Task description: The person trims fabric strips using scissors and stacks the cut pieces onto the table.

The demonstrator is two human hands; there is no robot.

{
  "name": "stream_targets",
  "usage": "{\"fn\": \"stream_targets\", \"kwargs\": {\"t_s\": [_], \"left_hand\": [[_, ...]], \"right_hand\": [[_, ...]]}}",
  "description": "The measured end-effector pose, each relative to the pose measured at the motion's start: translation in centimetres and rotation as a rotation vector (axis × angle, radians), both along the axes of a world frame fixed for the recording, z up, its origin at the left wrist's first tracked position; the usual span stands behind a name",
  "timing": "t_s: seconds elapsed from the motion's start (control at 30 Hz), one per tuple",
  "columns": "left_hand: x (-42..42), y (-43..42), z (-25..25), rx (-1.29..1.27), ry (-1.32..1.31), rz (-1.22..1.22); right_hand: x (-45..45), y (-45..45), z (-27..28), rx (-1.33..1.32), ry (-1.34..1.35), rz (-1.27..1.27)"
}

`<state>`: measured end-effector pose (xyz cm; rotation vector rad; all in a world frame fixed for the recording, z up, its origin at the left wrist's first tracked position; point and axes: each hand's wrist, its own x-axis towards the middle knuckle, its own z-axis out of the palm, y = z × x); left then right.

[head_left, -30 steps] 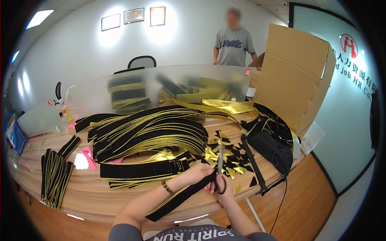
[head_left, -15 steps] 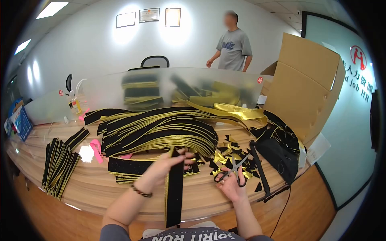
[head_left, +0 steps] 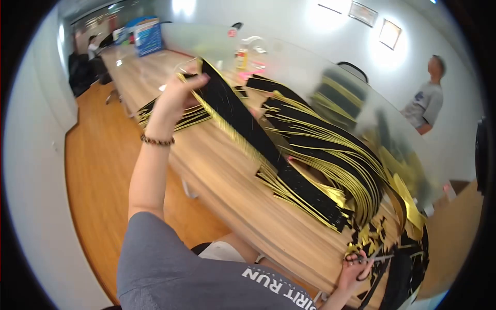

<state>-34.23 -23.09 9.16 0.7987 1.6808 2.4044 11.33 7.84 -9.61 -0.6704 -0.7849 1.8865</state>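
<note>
My left hand [head_left: 181,95] is raised over the table and closed on one end of a black strip with gold edges [head_left: 237,119], which slants down to the right. Beneath it lies a bundle of similar strips [head_left: 194,116]. Near the right end of the table, my right hand [head_left: 355,269] holds scissors [head_left: 369,258] with their blades apart. Small black and gold scraps [head_left: 374,232] lie beside the scissors. A large pile of long black and gold strips [head_left: 330,147] curves across the table, with shorter flat strips [head_left: 310,199] in front.
A frosted divider [head_left: 299,67] runs behind the strips. At the right are a black bag [head_left: 398,271] and a cardboard box [head_left: 457,227]. A blue box [head_left: 148,39] stands at the far end. One person [head_left: 426,101] is behind the divider, another [head_left: 94,49] far left.
The view has swung left and tilted. My left hand has carried the strip up and left, away from the scissors. My right hand still has the scissors, and the person behind the divider has turned.
</note>
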Motion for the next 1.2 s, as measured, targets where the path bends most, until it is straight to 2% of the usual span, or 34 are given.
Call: {"fn": "stream_targets", "kwargs": {"t_s": [0.03, 0.07, 0.13, 0.2, 0.27, 0.37, 0.4, 0.53, 0.6, 0.67, 0.7, 0.8, 0.87, 0.93, 0.97, 1.0, 1.07, 1.13, 1.2], "left_hand": [[-3.0, -2.7, -0.3, 0.125, -0.039, 0.186], [-5.5, -5.5, -0.3, 0.22, 0.017, 0.171], [-7.8, -8.0, -1.9, 0.401, -0.006, 0.411], [-12.6, -11.0, -5.9, 0.491, 0.007, 0.499], [-16.4, -11.1, -10.6, 0.487, -0.204, 0.804], [-20.1, -11.9, -17.2, 0.478, -0.426, 0.773], [-20.0, -11.8, -17.4, 0.456, -0.485, 0.802], [-20.1, -11.5, -16.7, 0.462, -0.425, 0.859], [-20.5, -11.6, -17.1, 0.376, -0.415, 0.862], [-22.0, -12.2, -18.4, -0.02, -0.26, 0.919], [-22.5, -12.5, -18.7, -0.102, -0.236, 0.936], [-20.2, -11.8, -16.8, 0.008, -0.392, 0.789], [-19.2, -11.3, -16.3, -0.041, -0.409, 0.786], [-19.4, -11.5, -16.4, -0.273, -0.398, 0.874], [-19.5, -11.5, -16.5, -0.253, -0.325, 0.948], [-19.8, -12.1, -16.4, -0.208, -0.35, 0.912], [-19.8, -12.7, -16.3, -0.268, -0.315, 0.972], [-18.7, -12.3, -16.0, -1.106, -0.009, 1.452], [-12.8, -8.6, -12.4, -1.355, 0.298, 1.771]], "right_hand": [[-0.4, -0.4, 0.6, 0.019, -0.025, 0.014], [-0.5, -0.7, 1.0, 0.039, -0.048, 0.018], [-0.5, -0.3, 0.3, 0.038, -0.065, 0.023], [-1.0, -0.7, 0.5, 0.04, -0.077, 0.014], [-1.4, -1.2, 0.9, 0.068, -0.079, 0.012], [-1.8, -1.3, 1.4, 0.075, -0.105, -0.002], [-1.9, -1.3, 1.5, 0.085, -0.111, 0.008], [-2.1, -1.5, 1.4, 0.153, -0.12, -0.035], [-2.0, -1.0, 1.1, 0.097, -0.121, -0.128], [-2.2, -1.2, 1.3, 0.088, -0.116, -0.135], [-1.9, -1.0, 1.1, 0.101, -0.117, -0.131], [-1.7, -1.0, 0.9, 0.123, -0.112, -0.111], [-1.4, -0.8, 0.8, 0.133, -0.104, -0.098], [-1.0, -0.4, 0.9, 0.085, -0.13, -0.115], [-0.7, -0.2, 0.8, 0.085, -0.131, -0.121], [-0.6, 0.1, 0.5, 0.09, -0.114, -0.095], [-0.6, 0.3, -0.1, 0.085, -0.094, -0.096], [-0.2, 0.8, -0.6, 0.101, -0.034, -0.047], [-0.3, 0.6, -0.2, 0.143, -0.029, -0.024]]}}
